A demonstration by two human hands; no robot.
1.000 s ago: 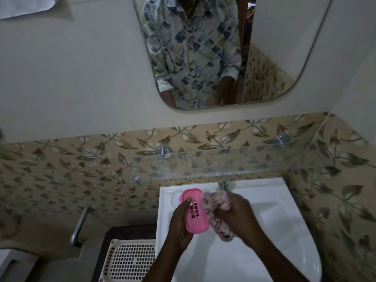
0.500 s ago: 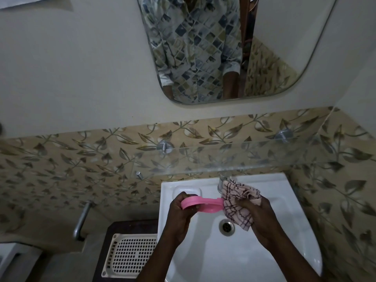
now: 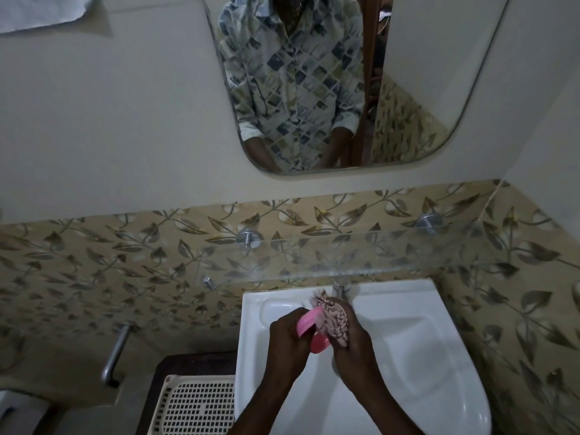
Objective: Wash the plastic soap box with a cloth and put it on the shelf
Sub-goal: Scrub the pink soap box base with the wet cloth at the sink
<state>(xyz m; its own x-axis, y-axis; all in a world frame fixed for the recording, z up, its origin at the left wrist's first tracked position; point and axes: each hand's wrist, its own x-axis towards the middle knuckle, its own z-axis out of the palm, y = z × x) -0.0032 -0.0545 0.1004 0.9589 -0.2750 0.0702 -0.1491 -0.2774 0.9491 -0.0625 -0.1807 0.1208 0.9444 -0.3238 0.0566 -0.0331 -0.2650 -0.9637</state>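
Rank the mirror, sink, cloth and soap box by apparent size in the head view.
1. mirror
2. sink
3. cloth and soap box look alike; the left hand and right hand partly hide them, so no ranking.

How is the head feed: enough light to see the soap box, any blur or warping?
Head view: dim light, yet the pink soap box reads clearly between the left hand and the cloth in the right hand; the cloth looks smeared; wide-angle bowing curves the glass shelf and mirror.
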